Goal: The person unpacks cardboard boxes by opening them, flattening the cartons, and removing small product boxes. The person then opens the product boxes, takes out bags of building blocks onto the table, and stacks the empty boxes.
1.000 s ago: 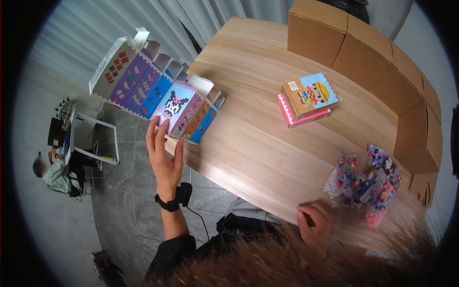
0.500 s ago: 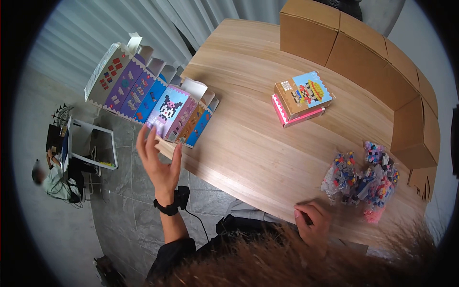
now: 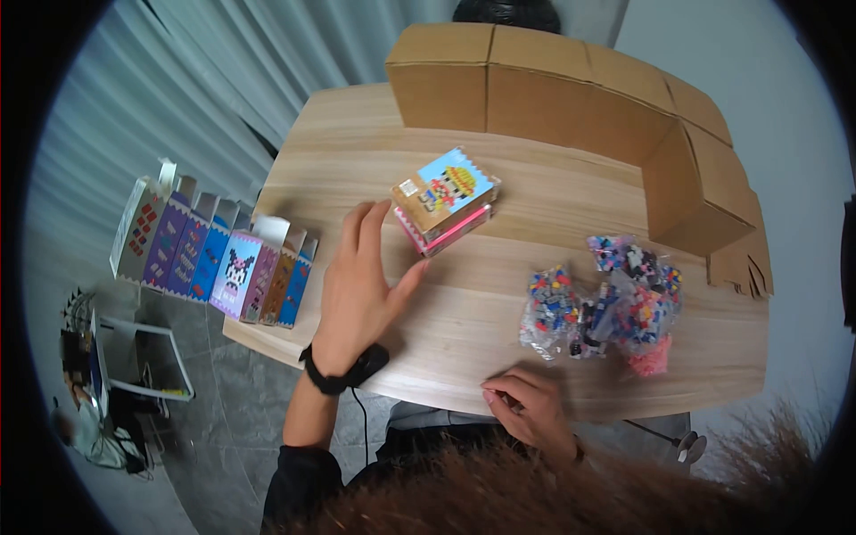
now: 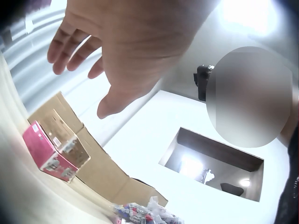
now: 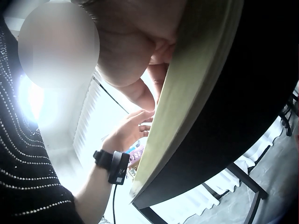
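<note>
while resting the right hand (image 3: 532,412) on the near edge of the table (image 3: 459,308), with fingers loosely curled and nothing seen in them, perhaps parked there just for support, holds the left hand (image 3: 358,299) farther in, with thumb and fingers spread wide and empty. to the right, gathered close together, perhaps to save room, clear bags of small coloured bricks (image 3: 624,312). to the left, side by side along the edge with flaps open, printed cartons (image 3: 212,259), probably propping one another upright. just ahead of the wide left grip, apart from it in the left wrist view: a tan-and-blue box (image 3: 446,190) lying flat on a pink box (image 4: 39,144), apparently stacked for neatness. beyond, curving round the far side like a low screen, brown cardboard (image 3: 544,100); behind that, pale curtains (image 3: 201,107).
</note>
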### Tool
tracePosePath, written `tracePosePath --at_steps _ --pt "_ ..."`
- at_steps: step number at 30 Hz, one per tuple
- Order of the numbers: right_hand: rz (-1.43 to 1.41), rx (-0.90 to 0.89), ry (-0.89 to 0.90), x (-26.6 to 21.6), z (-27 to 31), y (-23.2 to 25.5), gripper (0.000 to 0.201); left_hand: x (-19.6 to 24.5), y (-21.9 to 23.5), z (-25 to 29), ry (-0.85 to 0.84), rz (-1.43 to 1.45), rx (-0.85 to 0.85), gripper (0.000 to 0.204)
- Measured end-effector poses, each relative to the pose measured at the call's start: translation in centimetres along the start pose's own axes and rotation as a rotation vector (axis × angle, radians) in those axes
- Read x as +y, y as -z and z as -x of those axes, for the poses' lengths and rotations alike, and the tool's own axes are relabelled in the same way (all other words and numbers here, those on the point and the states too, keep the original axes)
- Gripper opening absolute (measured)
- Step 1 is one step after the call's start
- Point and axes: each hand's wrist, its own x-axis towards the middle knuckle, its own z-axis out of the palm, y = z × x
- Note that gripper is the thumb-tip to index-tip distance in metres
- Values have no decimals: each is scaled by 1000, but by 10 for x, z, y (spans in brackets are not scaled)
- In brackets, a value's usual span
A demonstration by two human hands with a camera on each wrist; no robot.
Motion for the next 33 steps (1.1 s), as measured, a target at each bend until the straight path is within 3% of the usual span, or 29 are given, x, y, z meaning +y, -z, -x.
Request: tracePosePath --at_steps 5,9,12,17,21,23,27,33 --pt "19 23 37 -5 1 3 7 1 -32 -55 76 -19 -217 90" --pt "12 22 62 -1 4 3 8 -3 -34 -58 136 -14 -230 90" --pt "-9 23 77 0 5 6 9 -5 -13 -21 17 95 -116 92" --pt "-50 -38 28 -5 4 10 13 10 12 71 120 373 -95 89" --pt "-140 -40 19 -10 3 5 36 13 13 123 126 401 -129 90" --pt "-195 -9 55 -13 2 6 54 15 11 136 127 385 -162 91" --pt "-153 45 73 -23 -8 1 54 19 2 149 86 418 -158 91" --pt "-47 -23 -6 -36 -12 7 59 10 -3 149 28 385 -149 92"
